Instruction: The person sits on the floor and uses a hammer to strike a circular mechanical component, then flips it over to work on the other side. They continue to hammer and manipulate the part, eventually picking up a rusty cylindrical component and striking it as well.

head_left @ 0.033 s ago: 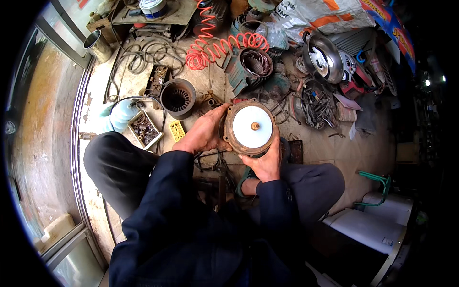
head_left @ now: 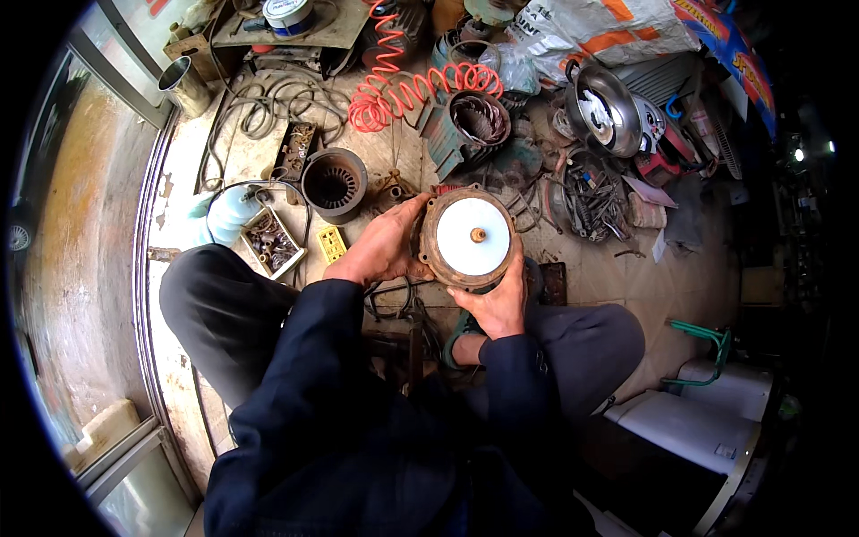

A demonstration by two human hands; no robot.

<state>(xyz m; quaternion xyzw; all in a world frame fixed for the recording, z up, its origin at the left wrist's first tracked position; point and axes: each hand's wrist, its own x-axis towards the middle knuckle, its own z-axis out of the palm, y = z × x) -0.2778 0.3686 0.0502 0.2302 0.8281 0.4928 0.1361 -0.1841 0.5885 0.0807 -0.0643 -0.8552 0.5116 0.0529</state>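
A round, rust-brown metal housing [head_left: 433, 231] is held up over the floor [head_left: 658, 277], in front of the person and between the knees, its face turned up toward the head. A smooth white disc [head_left: 461, 255] fills most of that face, and a small brass-coloured stub [head_left: 479, 235] stands at its centre; the brown rim with its small lugs shows around the disc. The left hand [head_left: 386, 246] grips the housing's left edge, thumb low and fingers toward the top, partly hidden behind it. The right hand [head_left: 501, 302] clasps the lower right edge, thumb at the bottom and fingers up along the side. Just beyond the left hand lie a yellow block [head_left: 331, 243] and a dark cylinder [head_left: 344, 215] with a slotted inside, open end up. Farther left, near the left knee, are a pale box [head_left: 288, 263] of small metal parts and a light-blue container [head_left: 231, 215]. Past the housing stands a green ribbed casing [head_left: 455, 161], with a red coiled hose [head_left: 365, 115] beside it. To the right, a heap of tools [head_left: 591, 201] lies near a shiny metal basin [head_left: 633, 112]. At the far left, a metal cup [head_left: 188, 88] stands by the door frame [head_left: 121, 76].
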